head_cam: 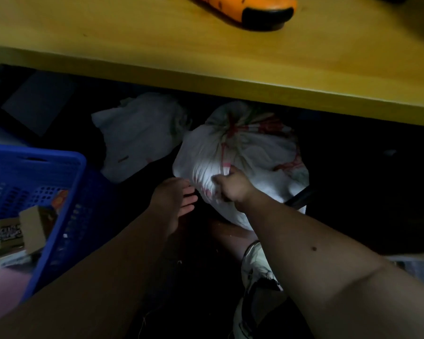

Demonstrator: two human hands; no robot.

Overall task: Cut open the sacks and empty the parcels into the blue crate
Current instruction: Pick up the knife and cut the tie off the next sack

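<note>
A tied white sack [252, 148] with red markings lies on the dark floor under the yellow table. My right hand [231, 185] is shut on a fold of its cloth at the near side. My left hand [174, 199] hovers just left of that sack with its fingers apart, holding nothing. A second white sack [137, 138] lies slack behind and to the left. The blue crate [47, 165] stands at the left with several cardboard parcels [32, 226] inside it.
The yellow table [206, 57] overhangs the sacks, with an orange and black tool [250, 11] on top. A white shoe [257, 277] shows below my right arm. A dark bar [300, 198] pokes out beside the sack. The floor around is very dark.
</note>
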